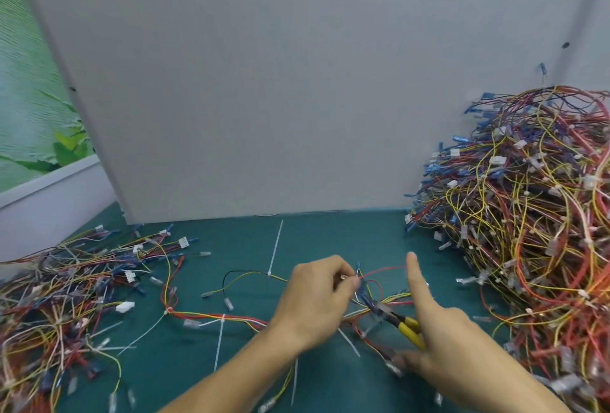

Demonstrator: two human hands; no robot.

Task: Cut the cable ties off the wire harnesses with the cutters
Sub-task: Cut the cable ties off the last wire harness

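- Left hand (317,297): fingers curled, pinching a few wires of the wire harness (211,315) between thumb and fingertips, just above the worktop (330,234).
- Right hand (439,340): wrapped round the yellow handles of the cutters (407,325); index finger sticks straight out, away from the person (the other fingers are partly blurred).
- Cutters: nose points toward the left hand, and the jaws sit in among the blue and yellow wires just beside the left fingertips. Whether they are biting on a tie cannot be told.
- Wire harness: spread across the green worktop in front of the person, running left from the hands in red, yellow and black strands.
- Cable tie (275,247): white, its long tail rising from the harness left of the left hand. A second white tie (219,343) crosses the red-yellow bundle nearer the person.
- Large heap (528,231) of tangled harnesses at the right, piled against the grey panel (264,82).
- Smaller heap (66,287) lies flatter at the left, well apart from the large one.
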